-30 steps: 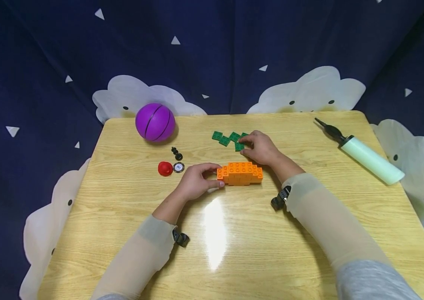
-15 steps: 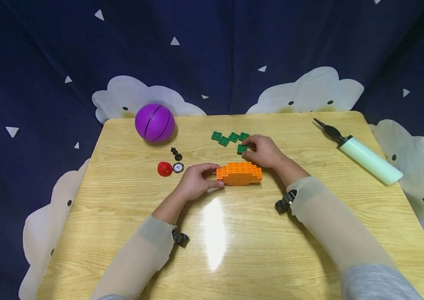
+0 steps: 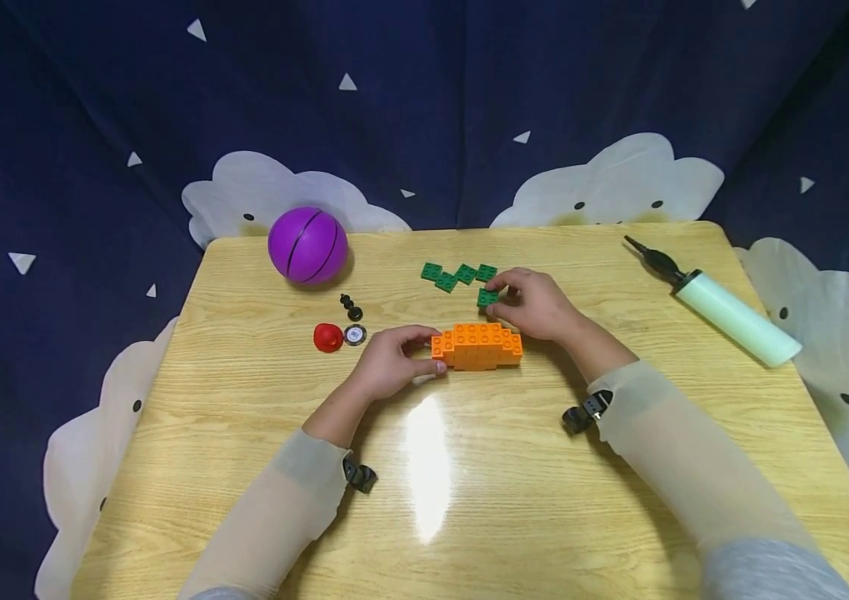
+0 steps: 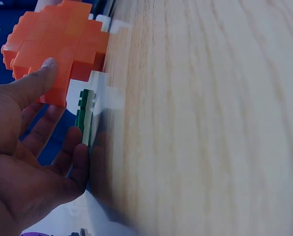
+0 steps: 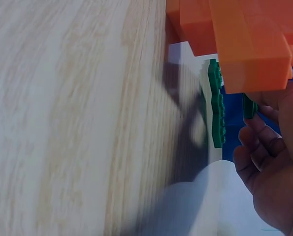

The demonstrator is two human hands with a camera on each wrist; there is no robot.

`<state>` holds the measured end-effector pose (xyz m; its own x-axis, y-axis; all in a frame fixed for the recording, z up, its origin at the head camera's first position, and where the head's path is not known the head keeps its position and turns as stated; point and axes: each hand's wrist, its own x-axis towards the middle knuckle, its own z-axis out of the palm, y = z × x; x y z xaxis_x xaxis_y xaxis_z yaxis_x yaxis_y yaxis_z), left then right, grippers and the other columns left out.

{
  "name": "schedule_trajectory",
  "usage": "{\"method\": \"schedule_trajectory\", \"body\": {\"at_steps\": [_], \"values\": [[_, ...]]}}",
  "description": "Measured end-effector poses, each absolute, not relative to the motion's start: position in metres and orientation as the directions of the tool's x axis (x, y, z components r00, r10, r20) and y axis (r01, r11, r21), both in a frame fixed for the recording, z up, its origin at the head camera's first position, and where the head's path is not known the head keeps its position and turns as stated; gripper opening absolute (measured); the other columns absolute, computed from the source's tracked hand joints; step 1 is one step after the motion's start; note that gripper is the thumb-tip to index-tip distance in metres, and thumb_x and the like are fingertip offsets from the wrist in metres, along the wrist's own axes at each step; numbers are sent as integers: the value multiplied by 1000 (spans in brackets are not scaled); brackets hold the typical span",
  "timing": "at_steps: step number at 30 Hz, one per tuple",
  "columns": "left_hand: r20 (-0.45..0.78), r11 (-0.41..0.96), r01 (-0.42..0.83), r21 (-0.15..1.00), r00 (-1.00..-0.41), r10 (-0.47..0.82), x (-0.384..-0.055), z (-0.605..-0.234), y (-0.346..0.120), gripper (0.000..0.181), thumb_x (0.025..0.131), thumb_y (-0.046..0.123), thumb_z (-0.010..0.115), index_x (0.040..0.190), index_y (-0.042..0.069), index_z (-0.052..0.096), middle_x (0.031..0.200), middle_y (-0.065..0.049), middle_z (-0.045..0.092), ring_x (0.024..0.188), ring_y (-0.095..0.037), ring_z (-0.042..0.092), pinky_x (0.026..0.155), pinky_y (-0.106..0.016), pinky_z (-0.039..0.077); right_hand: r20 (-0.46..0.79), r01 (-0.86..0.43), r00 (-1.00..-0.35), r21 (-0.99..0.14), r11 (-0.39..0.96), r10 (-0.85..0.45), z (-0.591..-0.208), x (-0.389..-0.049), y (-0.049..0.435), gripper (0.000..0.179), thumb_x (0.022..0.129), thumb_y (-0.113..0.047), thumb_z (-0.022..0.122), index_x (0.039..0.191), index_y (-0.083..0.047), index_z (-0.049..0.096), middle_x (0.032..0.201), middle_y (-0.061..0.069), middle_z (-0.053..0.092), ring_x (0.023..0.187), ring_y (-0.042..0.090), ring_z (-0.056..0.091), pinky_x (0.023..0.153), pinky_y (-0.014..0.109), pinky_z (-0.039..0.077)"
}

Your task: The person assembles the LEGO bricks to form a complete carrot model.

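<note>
My left hand (image 3: 388, 363) grips the left end of a stepped block (image 3: 475, 348) built of orange toy bricks, thumb on its near side and fingers behind. In the left wrist view the thumb lies flat on the orange face (image 4: 52, 39). Just behind the block, my right hand (image 3: 532, 304) pinches a small square green brick (image 3: 487, 297) between thumb and fingers. From the right wrist view that green brick (image 5: 249, 106) shows raised above the tabletop, partly hidden by the orange block. Several flat green bricks (image 3: 446, 282) lie in a zigzag row beyond.
Left of the block lie a red cap-shaped piece (image 3: 328, 337), a poker chip (image 3: 355, 334) and a small black figure (image 3: 351, 307). A purple ball (image 3: 307, 245) rests at the back left. A hand pump (image 3: 737, 318) lies along the right side of the wooden table (image 3: 514, 483).
The right hand has drawn one green brick slightly to the right, away from the others, and lifted it. The left hand and orange block have stayed in place.
</note>
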<state>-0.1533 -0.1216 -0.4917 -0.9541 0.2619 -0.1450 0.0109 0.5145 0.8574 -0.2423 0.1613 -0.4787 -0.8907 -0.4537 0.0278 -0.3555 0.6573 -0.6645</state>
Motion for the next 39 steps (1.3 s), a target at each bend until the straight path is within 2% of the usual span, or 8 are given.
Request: {"method": "schedule_trajectory", "body": {"at_steps": [8, 25, 32, 39], "values": [[-148, 513, 9, 858, -953, 265, -154, -492, -121, 48, 80, 31, 92, 124, 25, 75, 128, 3, 71, 124, -21, 63, 108, -43, 48, 68, -371, -888, -691, 621, -455, -471, -233, 168, 34, 95, -22, 77, 127, -13, 72, 122, 5, 68, 100, 23, 64, 84, 42, 57], [-146, 511, 7, 859, -955, 259, -153, -492, -121, 46, 81, 29, 92, 123, 24, 75, 126, 3, 71, 122, -20, 64, 106, -42, 49, 168, -455, -856, -695, 557, -489, -455, -210, 180, 33, 97, -20, 74, 129, -13, 73, 123, 5, 68, 102, 25, 66, 91, 48, 56], [-148, 518, 7, 855, -955, 257, -151, -490, -120, 47, 81, 29, 92, 124, 24, 75, 128, 2, 71, 124, -21, 63, 108, -43, 47, 185, -452, -866, -685, 571, -464, -444, -198, 184, 33, 96, -24, 76, 129, -18, 73, 126, -1, 67, 103, 21, 66, 83, 43, 54], [-145, 514, 7, 858, -955, 257, -151, -490, -121, 47, 81, 29, 91, 125, 24, 75, 127, 3, 71, 123, -20, 63, 107, -43, 48, 239, -502, -840, -682, 531, -487, -435, -187, 185, 32, 95, -17, 76, 127, -15, 75, 124, 1, 68, 99, 21, 66, 79, 49, 56]]}}
